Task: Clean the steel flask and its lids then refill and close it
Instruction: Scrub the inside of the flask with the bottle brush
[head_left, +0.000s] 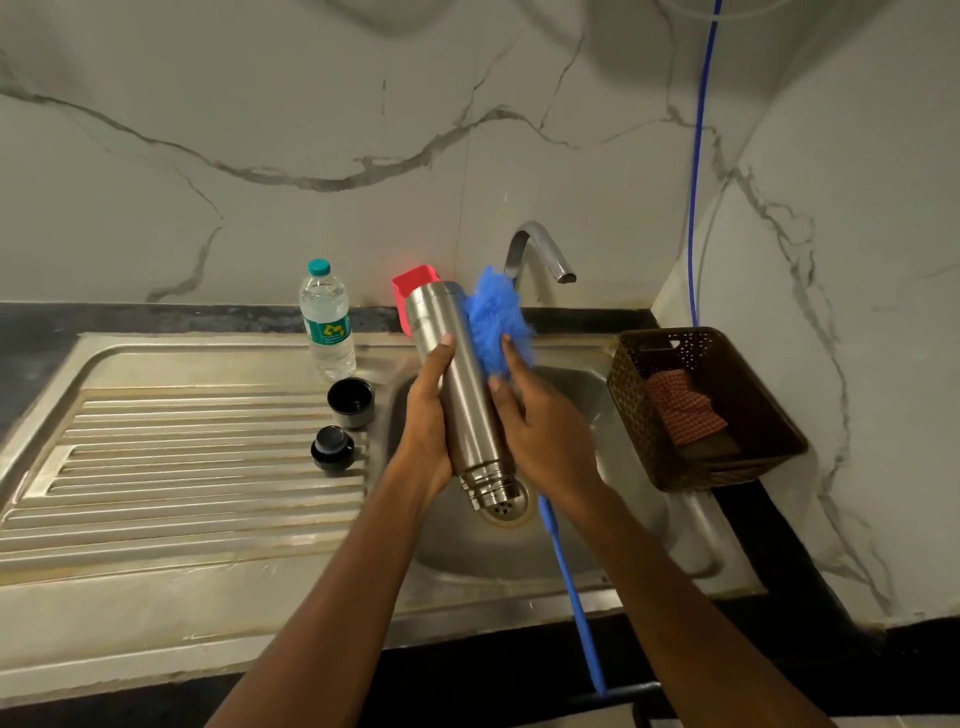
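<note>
- Steel flask (462, 395) tilted over the sink (597, 545), threaded open mouth low and near, above the drain, base up and far toward the tap (540, 254).
- Left hand (428, 421) wrapped round the flask's left side, fingers curled about the body.
- Right hand (545, 431) gripping the blue brush (498, 322), thumb and fingers pinching just below the fluffy head, head pressed against the flask's right side, long handle running near under the forearm.
- Cup lid (351, 401) and black stopper (332, 449) standing apart on the drainboard (182, 467), left of the sink, stopper nearer.
- Water bottle (327, 322) upright just beyond the cup lid.
- Red holder (415, 291) behind the flask's base.
- Brown basket (639, 415) on the dark bench (763, 530) right of the sink, checked cloth (680, 410) inside.
</note>
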